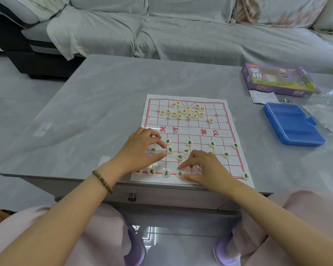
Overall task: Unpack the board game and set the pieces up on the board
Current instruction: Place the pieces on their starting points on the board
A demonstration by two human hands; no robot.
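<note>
Board [188, 129]: thin white sheet w/ red printed grid, flat on the grey marble-look surface [104, 93]. Centre band reads 楚河 / 汉界, inverted to us.

Right hand [204, 167]: forefinger & thumb pinch the 士 disc [179, 173] on the near edge row.

Left hand [140, 148]: fingers curled, thumb & forefinger tips at the rim of the blurred disc [170, 150], char. illegible. We cannot tell whether it is gripped.

Black-lettered discs [189, 143]: round, cream, glossy. Btwn & around both hands we read 卒, 炮, 馬, 象, 車.

Red-lettered discs [186, 112]: loose cluster beyond both hands.

Well to the right of the right hand:
- purple card box [277, 81], marked 象棋 / XIANG QI
- blue plastic tray [292, 123] w/ long compartments

Wooden bead bracelet [102, 181] on left wrist.
</note>
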